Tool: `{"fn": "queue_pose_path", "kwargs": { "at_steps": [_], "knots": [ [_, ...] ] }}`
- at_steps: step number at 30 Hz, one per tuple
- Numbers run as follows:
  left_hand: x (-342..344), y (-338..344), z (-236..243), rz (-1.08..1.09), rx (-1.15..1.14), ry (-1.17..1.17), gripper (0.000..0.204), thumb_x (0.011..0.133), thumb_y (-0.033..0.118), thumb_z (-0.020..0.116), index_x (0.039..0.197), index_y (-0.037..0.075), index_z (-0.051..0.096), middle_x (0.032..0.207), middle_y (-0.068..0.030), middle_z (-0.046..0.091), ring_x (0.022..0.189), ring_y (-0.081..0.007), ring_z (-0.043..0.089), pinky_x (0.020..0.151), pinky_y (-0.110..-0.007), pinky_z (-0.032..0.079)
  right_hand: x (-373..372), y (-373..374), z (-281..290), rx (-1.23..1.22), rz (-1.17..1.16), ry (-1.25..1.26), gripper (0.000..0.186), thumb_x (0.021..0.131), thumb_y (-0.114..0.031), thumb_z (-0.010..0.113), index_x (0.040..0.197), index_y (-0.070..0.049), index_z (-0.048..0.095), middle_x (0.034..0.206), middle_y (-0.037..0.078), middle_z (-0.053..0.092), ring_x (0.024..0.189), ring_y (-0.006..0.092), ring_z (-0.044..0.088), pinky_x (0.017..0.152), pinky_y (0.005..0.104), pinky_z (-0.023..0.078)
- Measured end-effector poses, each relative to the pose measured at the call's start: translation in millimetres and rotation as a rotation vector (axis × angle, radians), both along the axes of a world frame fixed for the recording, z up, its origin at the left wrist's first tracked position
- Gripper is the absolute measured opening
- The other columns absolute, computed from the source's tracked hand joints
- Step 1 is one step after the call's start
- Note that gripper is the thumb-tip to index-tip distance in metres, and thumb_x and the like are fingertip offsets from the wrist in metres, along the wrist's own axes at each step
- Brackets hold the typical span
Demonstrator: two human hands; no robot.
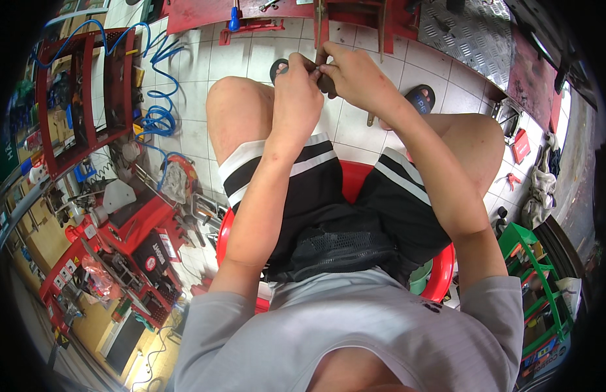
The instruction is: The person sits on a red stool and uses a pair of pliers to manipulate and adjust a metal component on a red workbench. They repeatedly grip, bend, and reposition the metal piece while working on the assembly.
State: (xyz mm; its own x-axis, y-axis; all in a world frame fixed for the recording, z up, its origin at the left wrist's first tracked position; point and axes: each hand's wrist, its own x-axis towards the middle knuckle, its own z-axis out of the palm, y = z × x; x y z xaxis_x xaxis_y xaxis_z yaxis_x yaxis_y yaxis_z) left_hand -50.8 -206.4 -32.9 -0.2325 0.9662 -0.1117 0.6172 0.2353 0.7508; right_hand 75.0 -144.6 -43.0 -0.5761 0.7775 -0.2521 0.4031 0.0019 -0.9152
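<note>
My left hand [299, 90] and my right hand [356, 73] meet in front of my knees, fingers bent and pinched together. Between them is a small dark part [326, 85], held by both hands. Its kind cannot be made out, since the fingertips cover most of it. Just beyond the hands stands a red metal frame [384, 29] with upright legs. A narrow tan strip [370, 119] shows below my right hand, over the tiles.
I sit on a red plastic seat [446, 274]. A blue coiled hose [160, 121] hangs beside a red rack [87, 91] on the left. A blue-handled screwdriver [234, 21] lies ahead. At right are a green rack [528, 261] and red-handled pliers [512, 179].
</note>
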Motion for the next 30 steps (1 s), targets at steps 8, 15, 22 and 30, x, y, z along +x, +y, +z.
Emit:
{"fn": "queue_pose_path", "kwargs": {
  "at_steps": [8, 15, 22, 30],
  "knots": [
    [2.4, -1.5, 3.2, 0.005, -0.057, -0.055, 0.016, 0.089, 0.003, 0.053, 0.101, -0.007, 0.048, 0.083, -0.0275, 0.065, 0.083, -0.042, 0.063, 0.071, -0.046, 0.048, -1.9, 1.9, -0.6, 0.094, 0.017, -0.126, 0.017, 0.088, -0.011, 0.056, 0.097, 0.003, 0.056, 0.071, 0.023, 0.064, 0.068, 0.0368, 0.065, 0.063, 0.0427, 0.051],
    [9.6, -18.8, -12.9, 0.16, 0.002, -0.28, 0.028, 0.088, 0.005, 0.056, 0.111, -0.007, 0.046, 0.091, -0.0249, 0.066, 0.088, -0.0348, 0.067, 0.077, -0.039, 0.05, -7.0, -2.3, -4.1, 0.257, -0.003, -0.127, 0.017, 0.084, -0.006, 0.056, 0.095, 0.007, 0.054, 0.075, 0.027, 0.063, 0.074, 0.0433, 0.063, 0.067, 0.0468, 0.049],
    [22.2, -28.4, -39.3, 0.438, -0.056, -0.761, 0.031, 0.09, 0.007, 0.059, 0.114, -0.005, 0.044, 0.109, -0.0185, 0.06, 0.098, -0.0224, 0.06, 0.082, -0.033, 0.048, -13.3, -8.6, -7.2, 0.271, 0.025, -0.2, 0.015, 0.085, -0.004, 0.054, 0.096, 0.005, 0.052, 0.077, 0.026, 0.062, 0.074, 0.0448, 0.061, 0.067, 0.0489, 0.047],
    [30.6, -31.4, -43.3, 0.511, 0.025, -0.897, 0.034, 0.088, 0.005, 0.06, 0.117, -0.005, 0.044, 0.108, -0.0159, 0.057, 0.101, -0.0193, 0.056, 0.085, -0.03, 0.047, -17.8, -8.4, -9.8, 0.544, 0.142, -0.235, 0.018, 0.082, -0.004, 0.056, 0.097, 0.003, 0.049, 0.091, 0.024, 0.059, 0.085, 0.0418, 0.059, 0.071, 0.0454, 0.049]
  ]
}}
